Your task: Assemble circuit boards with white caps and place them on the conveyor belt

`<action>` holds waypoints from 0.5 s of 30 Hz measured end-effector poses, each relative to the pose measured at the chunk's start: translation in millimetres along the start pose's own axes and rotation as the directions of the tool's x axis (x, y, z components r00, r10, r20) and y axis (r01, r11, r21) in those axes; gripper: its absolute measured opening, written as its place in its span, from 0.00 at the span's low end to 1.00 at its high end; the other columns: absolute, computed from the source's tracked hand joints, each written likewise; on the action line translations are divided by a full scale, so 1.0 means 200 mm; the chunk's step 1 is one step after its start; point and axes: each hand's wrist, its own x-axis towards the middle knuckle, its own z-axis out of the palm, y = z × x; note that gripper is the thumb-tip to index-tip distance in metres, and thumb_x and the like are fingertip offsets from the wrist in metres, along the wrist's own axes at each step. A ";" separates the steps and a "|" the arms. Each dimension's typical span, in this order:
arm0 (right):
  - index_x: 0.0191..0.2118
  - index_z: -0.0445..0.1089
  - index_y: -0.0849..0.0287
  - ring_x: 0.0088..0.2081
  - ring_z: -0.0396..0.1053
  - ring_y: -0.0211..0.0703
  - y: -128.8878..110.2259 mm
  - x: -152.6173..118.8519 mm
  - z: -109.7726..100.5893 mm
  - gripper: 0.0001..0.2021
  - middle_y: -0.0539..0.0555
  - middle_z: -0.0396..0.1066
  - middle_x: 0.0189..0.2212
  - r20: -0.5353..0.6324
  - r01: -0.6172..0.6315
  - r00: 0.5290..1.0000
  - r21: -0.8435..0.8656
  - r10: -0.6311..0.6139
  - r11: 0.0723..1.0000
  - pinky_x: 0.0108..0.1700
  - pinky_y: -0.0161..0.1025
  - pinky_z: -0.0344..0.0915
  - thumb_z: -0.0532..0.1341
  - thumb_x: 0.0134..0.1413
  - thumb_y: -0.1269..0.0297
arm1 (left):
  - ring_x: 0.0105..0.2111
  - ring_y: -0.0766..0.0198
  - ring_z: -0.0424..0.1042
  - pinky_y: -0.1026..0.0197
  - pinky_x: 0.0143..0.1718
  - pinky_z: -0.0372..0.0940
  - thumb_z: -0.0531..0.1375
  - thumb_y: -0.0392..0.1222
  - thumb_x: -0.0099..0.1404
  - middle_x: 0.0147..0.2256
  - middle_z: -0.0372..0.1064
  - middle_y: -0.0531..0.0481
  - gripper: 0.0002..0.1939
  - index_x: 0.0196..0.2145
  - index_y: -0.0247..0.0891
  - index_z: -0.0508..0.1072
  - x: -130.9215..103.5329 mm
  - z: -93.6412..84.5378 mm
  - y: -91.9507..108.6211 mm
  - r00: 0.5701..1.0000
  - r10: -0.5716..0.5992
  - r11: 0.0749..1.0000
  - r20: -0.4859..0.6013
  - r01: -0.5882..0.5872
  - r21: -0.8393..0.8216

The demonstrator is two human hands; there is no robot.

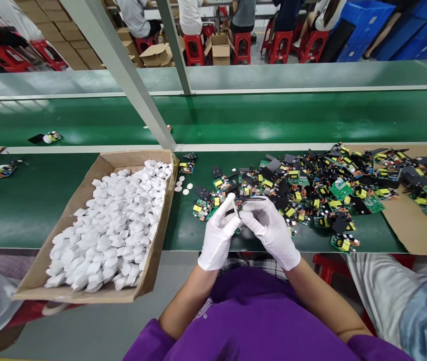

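Both my hands wear white gloves and meet over the near edge of the green bench. My left hand [218, 233] is closed in a pinch on a small white piece [236, 209], seen almost edge-on. My right hand [269, 228] has its fingers curled around a circuit board with a black part [253, 199]; most of it is hidden by the glove. Just beyond and to the right lies a wide heap of circuit boards [311, 185] with yellow and black parts. Several small white discs [179, 183] lie to the left of my hands.
On my left, a cardboard tray [164, 220] holds many white pieces [104, 230]. Behind the bench runs a green conveyor belt [273, 120] with a board [51, 137] on it. A slanting metal post [123, 70] rises beyond the tray. A person [416, 301] sits at right.
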 end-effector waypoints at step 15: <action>0.40 0.69 0.53 0.34 0.73 0.38 -0.04 0.02 0.02 0.13 0.48 0.73 0.33 -0.109 -0.142 0.981 0.142 0.158 0.980 0.40 0.38 0.75 0.70 0.52 0.56 | 0.38 0.62 0.78 0.61 0.45 0.74 0.77 0.46 0.49 0.43 0.80 0.46 0.35 0.55 0.42 0.77 0.01 0.02 0.03 0.997 -0.007 1.000 0.076 0.006 0.023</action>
